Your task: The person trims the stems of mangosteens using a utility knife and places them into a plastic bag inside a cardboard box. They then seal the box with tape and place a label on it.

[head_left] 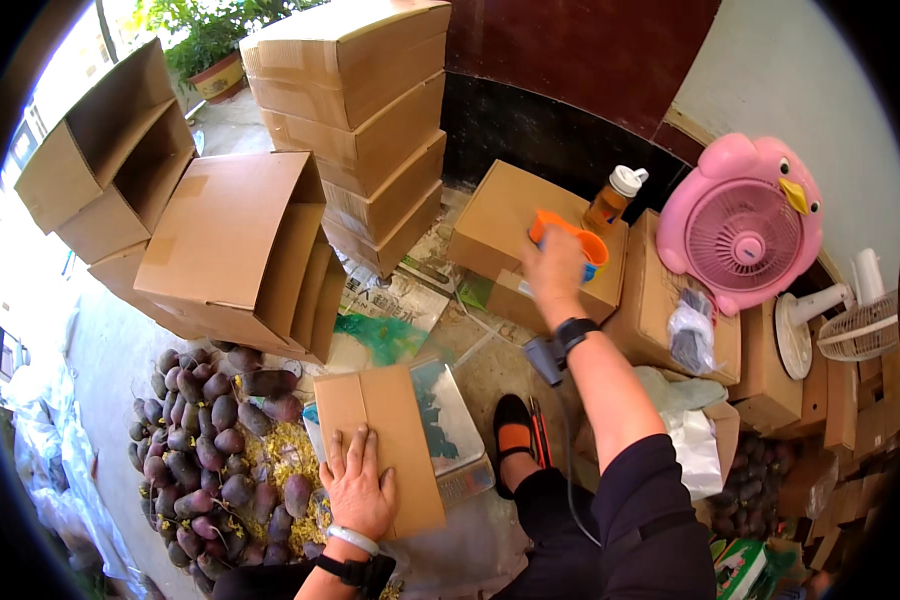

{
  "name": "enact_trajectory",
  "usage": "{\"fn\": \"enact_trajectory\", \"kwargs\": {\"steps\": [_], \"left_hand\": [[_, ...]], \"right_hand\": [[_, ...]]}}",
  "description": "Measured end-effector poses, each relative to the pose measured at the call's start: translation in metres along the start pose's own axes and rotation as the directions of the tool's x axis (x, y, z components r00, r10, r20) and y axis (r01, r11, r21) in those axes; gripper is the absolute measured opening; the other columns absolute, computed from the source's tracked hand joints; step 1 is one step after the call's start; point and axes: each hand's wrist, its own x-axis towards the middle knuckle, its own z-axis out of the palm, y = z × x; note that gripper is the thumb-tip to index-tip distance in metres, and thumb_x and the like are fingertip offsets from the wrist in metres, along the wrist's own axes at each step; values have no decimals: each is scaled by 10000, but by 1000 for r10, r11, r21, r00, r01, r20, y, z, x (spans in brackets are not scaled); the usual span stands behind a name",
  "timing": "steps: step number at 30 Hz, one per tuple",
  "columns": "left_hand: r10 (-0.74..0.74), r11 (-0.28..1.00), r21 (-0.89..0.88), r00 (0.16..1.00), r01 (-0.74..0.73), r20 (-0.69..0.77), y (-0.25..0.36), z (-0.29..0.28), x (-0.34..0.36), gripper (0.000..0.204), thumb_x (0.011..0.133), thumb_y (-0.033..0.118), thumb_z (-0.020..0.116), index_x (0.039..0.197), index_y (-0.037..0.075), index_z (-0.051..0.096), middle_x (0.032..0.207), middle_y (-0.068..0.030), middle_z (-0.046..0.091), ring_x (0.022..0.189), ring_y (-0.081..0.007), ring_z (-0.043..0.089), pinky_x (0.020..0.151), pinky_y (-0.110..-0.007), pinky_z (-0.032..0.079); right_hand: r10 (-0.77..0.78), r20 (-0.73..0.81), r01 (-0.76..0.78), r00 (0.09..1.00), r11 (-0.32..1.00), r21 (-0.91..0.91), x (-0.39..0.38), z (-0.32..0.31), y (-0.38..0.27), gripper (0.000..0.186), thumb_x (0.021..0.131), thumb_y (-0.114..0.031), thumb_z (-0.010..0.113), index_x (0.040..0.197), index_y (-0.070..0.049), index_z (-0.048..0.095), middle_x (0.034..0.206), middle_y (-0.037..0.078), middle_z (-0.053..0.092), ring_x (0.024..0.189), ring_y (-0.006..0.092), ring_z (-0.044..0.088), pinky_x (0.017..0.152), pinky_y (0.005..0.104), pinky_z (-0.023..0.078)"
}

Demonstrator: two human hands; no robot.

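Note:
My left hand [358,488] lies flat, fingers spread, on a closed cardboard box [400,420]. That box rests on a scale with a pale platform [457,440]. My right arm is stretched forward, and my right hand [553,268], blurred by motion, is closed around an orange tape dispenser [594,248] with blue on its side. The dispenser is over a cardboard carton [500,215], near a bottle [610,200] with a white lid and amber contents. My fingertips there are partly hidden.
Dark purple oval roots [210,440] lie heaped at left with yellow bits. Beyond stand open empty cartons [220,230] and a tall stack of boxes [350,120]. A pink bird-shaped fan [745,230] sits on a carton at right. A grey cable [570,460] runs beside my leg.

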Motion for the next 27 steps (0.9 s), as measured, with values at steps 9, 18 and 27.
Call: {"fn": "enact_trajectory", "kwargs": {"steps": [9,18,27], "left_hand": [[35,999,4,999,-35,8,4,-6,3,617,810,253,589,1369,34,446,1445,-109,381,1372,-394,255,1064,-557,224],[25,1000,-6,998,-25,-57,-4,1,-2,601,842,312,587,1384,102,435,1462,-36,360,1381,-345,262,1040,-601,252],[55,992,-97,961,-84,-271,-9,9,-15,534,780,299,666,1271,133,539,1218,-61,493,1223,-269,422,1033,-573,273]], "right_hand": [[203,257,-129,945,952,-277,6,20,84,377,728,-369,764,929,-68,659,900,140,686,942,293,631,1022,501,354],[-276,700,-412,658,646,642,-35,-67,-65,397,803,-372,710,925,4,678,765,41,666,667,105,609,610,276,498],[-528,794,-603,301,540,587,-109,-80,-169,431,823,-413,731,905,7,681,772,26,665,677,75,586,619,245,494]]}}
